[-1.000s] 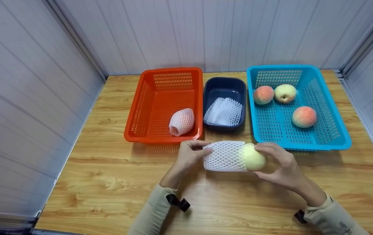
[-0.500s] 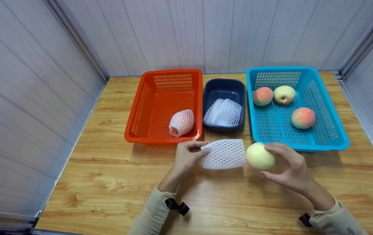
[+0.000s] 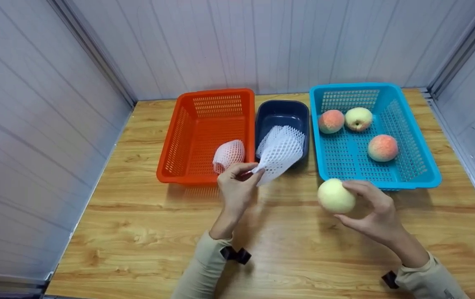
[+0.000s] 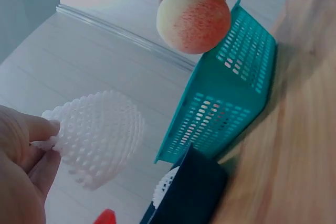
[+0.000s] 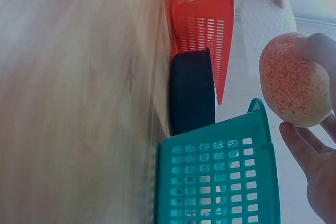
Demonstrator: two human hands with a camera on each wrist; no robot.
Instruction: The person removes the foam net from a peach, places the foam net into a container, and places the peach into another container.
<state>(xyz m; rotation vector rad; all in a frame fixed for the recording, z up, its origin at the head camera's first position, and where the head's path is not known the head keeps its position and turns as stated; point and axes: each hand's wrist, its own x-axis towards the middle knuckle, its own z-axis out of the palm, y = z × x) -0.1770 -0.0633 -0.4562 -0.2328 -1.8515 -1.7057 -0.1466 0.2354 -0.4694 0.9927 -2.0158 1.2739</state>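
My left hand (image 3: 237, 189) pinches one end of a white foam net sleeve (image 3: 279, 157) between thumb and fingers. The sleeve hangs over the front of a navy tub (image 3: 276, 114), in which more foam nets (image 4: 164, 187) lie. In the left wrist view the held sleeve (image 4: 102, 132) bulges out with nothing inside. My right hand (image 3: 374, 214) holds a peach (image 3: 336, 197) by its sides, bare and above the table in front of the blue basket. The head view shows its pale yellow side; the wrist views show its red blush.
An orange-red basket (image 3: 206, 126) stands left of the tub, with a net-wrapped peach (image 3: 230, 153) near its front right corner. On the right, the blue basket (image 3: 351, 155) holds several bare fruits, among them a peach (image 3: 382, 148). Panel walls enclose the wooden table (image 3: 137, 232).
The peach came out of the foam sleeve and moved right with my right hand. My left hand then carried the sleeve up and away from me, over the tub's front.
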